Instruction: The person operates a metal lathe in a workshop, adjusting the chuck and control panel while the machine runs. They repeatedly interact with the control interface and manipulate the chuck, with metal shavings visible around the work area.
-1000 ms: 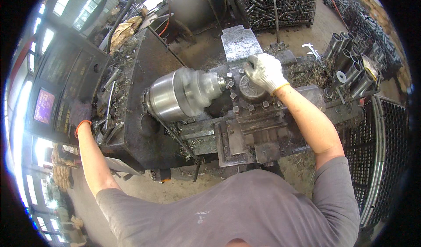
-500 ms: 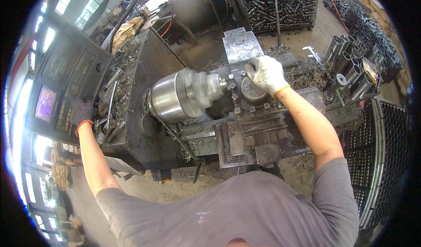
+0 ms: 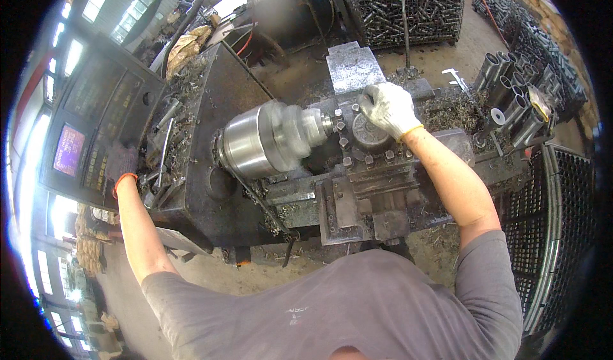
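Note:
My right hand (image 3: 389, 109), in a white knit glove with a yellow cuff, is closed above the lathe's round tool post (image 3: 370, 134). What its curled fingers grip, if anything, is hidden. Square-headed bolts (image 3: 368, 160) stand around the post. Left of it, the metal chuck (image 3: 246, 141) has jaws blurred by spinning, and a short metal piece (image 3: 329, 123) points from the post toward them. At far left my left hand (image 3: 121, 162), in a dark glove with an orange cuff, is at the button area of the control panel (image 3: 96, 123); its fingers are too dim to make out.
Metal tubes (image 3: 514, 98) stand upright at the right end of the machine, near a caliper (image 3: 454, 77). Wrenches (image 3: 166, 149) and shavings lie on the headstock cover (image 3: 220, 91). A wire bin of tubes (image 3: 412, 12) stands behind; black crates (image 3: 571, 232) are at right.
The whole view has shifted very slightly. Both hands keep their places, and the chuck jaws are blurred in both frames.

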The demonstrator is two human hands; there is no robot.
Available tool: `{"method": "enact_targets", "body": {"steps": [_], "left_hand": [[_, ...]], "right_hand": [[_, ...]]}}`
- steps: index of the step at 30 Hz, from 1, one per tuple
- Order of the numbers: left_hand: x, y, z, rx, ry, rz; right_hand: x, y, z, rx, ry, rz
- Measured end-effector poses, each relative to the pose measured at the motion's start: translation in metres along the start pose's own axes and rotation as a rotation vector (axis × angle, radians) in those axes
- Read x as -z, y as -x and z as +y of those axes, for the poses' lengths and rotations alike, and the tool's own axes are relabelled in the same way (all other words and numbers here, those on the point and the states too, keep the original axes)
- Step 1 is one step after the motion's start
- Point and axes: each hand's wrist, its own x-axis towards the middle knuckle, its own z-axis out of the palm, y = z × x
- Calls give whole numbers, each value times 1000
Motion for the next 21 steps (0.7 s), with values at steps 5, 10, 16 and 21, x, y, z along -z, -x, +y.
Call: {"method": "enact_targets", "body": {"steps": [5, 10, 16, 21], "left_hand": [[-5, -7, -2, -14, 0, -88], [-8, -3, -5, -58, 43, 13], [-9, -2, -4, -26, -13, 10], [-15, -7, -7, -40, 10, 37]], "right_hand": [[0, 1, -1, -2, 2, -3], [1, 0, -1, -2, -5, -5], [-1, -1, -1, -7, -3, -8], [-2, -1, 0, -10, 10, -4]]}}
